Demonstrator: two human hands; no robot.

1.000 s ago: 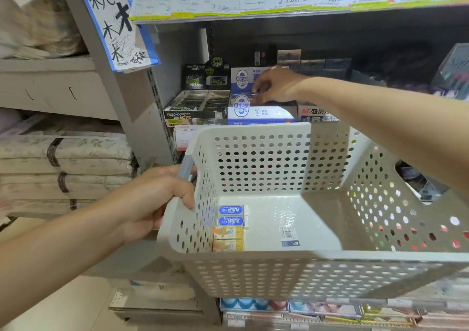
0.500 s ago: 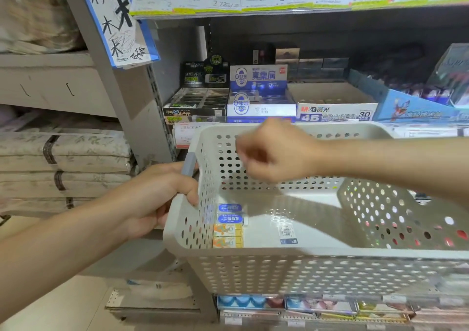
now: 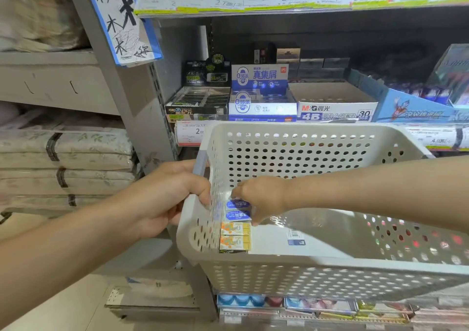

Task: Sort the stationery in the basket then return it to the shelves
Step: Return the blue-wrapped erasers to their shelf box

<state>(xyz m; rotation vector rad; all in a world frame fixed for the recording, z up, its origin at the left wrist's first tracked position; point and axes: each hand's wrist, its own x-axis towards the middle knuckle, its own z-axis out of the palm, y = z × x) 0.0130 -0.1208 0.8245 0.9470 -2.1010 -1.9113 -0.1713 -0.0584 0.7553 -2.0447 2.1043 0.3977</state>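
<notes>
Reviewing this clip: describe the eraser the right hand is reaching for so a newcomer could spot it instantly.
Find the white perforated basket held by the left hand. Along its left inner wall runs a row of four small erasers. The right hand closes on the blue-wrapped pair at the far end; the two nearer erasers are orange and yellow.

Carrier: shelf point(image 3: 279, 125), price tags along its front edge | On shelf, left to right: black eraser box point(image 3: 200, 102); blue-and-white eraser box point(image 3: 262, 107), touching it; white 4B eraser box point(image 3: 335, 102), open-topped; blue carton point(image 3: 416, 107) | Behind: dark boxes point(image 3: 312, 63), blurred | Upper shelf point(image 3: 304, 5): edge carries price labels
</notes>
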